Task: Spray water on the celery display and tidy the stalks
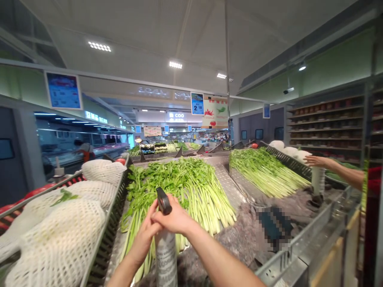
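Note:
A tall, pale cylindrical bottle (166,259) with grey markings and a black spray head (164,201) stands upright in front of me. My right hand (176,215) is closed around its top, just behind the black head. From the other side my left hand (147,233) has its fingers wrapped at the neck, touching the right one. Beyond both hands, long celery stalks (215,199) with leafy tops lie side by side on the sloped metal display. How the bottle's base rests is out of view.
To the left, a black crate (103,239) holds produce in white foam nets (62,235). Dark crumpled cloth (236,235) lies along the front, beside a metal rail (314,223). A mirror panel (269,187) on the right reflects celery, an arm and a bottle. A person (86,151) stands far left.

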The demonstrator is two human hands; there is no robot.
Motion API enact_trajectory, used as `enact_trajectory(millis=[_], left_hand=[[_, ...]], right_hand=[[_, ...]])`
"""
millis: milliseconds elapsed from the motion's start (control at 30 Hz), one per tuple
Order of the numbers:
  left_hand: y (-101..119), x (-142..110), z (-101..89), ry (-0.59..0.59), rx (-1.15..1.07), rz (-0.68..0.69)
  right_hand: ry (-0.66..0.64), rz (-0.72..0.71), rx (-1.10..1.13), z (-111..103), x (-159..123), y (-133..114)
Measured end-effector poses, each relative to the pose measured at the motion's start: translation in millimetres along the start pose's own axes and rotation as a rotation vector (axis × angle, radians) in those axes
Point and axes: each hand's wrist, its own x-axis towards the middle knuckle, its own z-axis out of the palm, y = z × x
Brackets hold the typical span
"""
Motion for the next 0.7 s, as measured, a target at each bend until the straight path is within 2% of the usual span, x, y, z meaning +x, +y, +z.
enact_trajectory(millis=[100, 200, 233, 267, 333, 467, 533, 633, 700], left_hand=[[4, -4, 1.4, -0.003, 0.171, 0.086], [4, -7, -7.8, 0.045, 0.261, 0.081], [4, -8, -12.5, 0.079, 0.285, 0.063], [5, -11, -17.2, 0.113, 0.302, 0.049], [10, -18, -24.8, 0.182, 0.313, 0.056], [33, -32, -28.4, 0.326, 0.311, 0.126], [45, -36, -25.9, 0.344, 0.344, 0.135], [52, -37, -20.9, 0.316, 0.432, 0.170], [52, -34, -17.5, 0.336, 0.495, 0.189]], right_hand=[[-0.123, -0.085, 0.002, 3, -8, -5], [-0.206, -0.177, 0.085, 3, -19, 13], [-0.185, -0.175, 0.120, 1, -22, 28], [-0.097, -0.148, 0.159, -2, -24, 47], [0.102, 0.000, 0.176, -15, -28, 94], [0.394, 0.216, 0.010, -54, -41, 201], [0.510, 0.195, -0.071, -72, -53, 245], [0.520, 0.180, -0.095, -87, -75, 289], [0.535, 0.215, -0.088, -92, -84, 302]])
